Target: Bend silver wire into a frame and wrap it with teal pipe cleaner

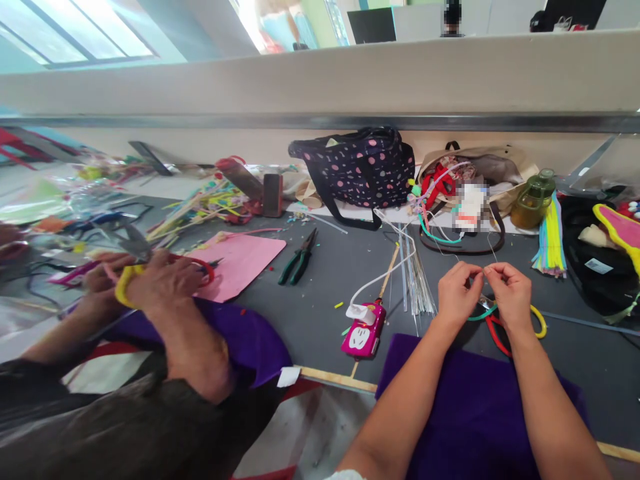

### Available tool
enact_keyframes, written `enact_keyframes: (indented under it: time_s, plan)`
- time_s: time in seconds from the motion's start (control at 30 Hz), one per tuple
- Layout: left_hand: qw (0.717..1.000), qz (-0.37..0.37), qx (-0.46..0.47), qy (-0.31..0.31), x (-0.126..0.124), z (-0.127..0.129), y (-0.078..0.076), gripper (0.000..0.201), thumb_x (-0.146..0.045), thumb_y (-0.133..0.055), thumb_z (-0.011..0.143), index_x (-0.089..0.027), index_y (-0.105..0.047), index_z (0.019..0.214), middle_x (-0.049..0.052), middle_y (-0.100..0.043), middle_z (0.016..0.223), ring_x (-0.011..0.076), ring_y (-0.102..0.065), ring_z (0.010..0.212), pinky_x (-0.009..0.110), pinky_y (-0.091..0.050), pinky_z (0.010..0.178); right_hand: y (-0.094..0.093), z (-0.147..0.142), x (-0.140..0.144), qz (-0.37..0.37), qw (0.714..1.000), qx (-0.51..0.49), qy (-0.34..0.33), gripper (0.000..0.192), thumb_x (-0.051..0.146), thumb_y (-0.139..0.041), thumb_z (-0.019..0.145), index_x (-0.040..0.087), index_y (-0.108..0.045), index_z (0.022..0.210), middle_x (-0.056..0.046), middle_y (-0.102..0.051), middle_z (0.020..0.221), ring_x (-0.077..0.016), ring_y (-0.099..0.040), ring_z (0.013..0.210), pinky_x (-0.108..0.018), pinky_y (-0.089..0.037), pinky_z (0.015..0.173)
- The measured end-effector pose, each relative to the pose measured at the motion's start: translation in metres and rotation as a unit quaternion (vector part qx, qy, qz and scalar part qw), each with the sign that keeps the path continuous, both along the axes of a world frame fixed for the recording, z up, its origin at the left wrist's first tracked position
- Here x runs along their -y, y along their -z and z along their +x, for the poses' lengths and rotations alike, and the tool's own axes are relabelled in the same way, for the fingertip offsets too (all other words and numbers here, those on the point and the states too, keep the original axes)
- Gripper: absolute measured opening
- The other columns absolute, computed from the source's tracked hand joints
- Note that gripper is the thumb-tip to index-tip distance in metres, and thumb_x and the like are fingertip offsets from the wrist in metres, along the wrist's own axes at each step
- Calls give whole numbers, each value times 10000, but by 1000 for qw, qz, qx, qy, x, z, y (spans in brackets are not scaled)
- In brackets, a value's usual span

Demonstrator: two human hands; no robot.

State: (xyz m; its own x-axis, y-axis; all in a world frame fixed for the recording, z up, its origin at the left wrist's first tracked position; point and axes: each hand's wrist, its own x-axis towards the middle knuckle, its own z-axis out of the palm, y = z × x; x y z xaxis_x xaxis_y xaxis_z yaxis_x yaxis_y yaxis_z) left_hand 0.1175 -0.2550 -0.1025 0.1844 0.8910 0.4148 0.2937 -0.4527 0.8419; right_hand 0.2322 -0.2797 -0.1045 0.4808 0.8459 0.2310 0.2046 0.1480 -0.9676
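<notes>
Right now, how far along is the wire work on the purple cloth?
Done: nothing finished shows. In hand: left hand and right hand pinch a thin wire between their fingers over the purple cloth. Left: the wire bundle lies unused beside the scissors.

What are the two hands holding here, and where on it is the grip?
A thin wire, pinched between thumb and fingertips of the left hand and the right hand, grips close together on a short stretch.

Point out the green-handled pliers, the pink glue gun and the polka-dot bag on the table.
green-handled pliers (299, 259): head view, on the handles, midway along.
pink glue gun (364, 333): head view, on the middle of its pink body.
polka-dot bag (360, 170): head view, on its dotted front side.
</notes>
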Motion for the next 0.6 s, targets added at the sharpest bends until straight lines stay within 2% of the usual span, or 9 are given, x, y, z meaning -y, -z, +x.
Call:
enact_keyframes:
  time_s: [0.17,0.27,0.37,0.47,0.6]
  plan:
    - [984,-147,73,73,-7,-2,0,164,-259,-576,810,-149,-689,765,21,-641,715,121,-527,649,241,-401,639,-6,9,6,-5,988,149,-43,198,363,-595,835,195,-696,802,-15,-693,755,-162,-602,698,-267,-450,666]
    - [952,-242,133,135,-9,-4,-3,172,-268,-575,765,-139,-684,735,21,-641,697,120,-531,645,239,-399,641,-6,13,7,-3,977,200,-79,207,361,-563,869,206,-692,818,-14,-695,778,-158,-606,704,-264,-445,672]
    - [916,-318,184,162,-10,-6,-6,177,-297,-605,716,-136,-678,726,9,-601,642,94,-471,557,218,-339,543,-7,14,7,6,971,218,-95,209,359,-547,888,213,-681,820,-14,-696,794,-162,-617,731,-267,-448,702]
    - [897,-344,222,167,-11,-7,-7,185,-303,-631,683,-134,-686,732,8,-587,631,81,-432,524,210,-303,495,-9,13,7,11,974,205,-100,213,370,-552,889,213,-675,814,-12,-689,776,-161,-615,714,-265,-447,690]
    - [890,-346,246,168,-12,-7,-6,217,-335,-677,676,-132,-703,746,21,-613,658,82,-456,541,208,-325,497,-13,10,8,6,982,166,-92,217,377,-568,870,206,-675,789,-11,-680,731,-161,-604,683,-266,-449,673]
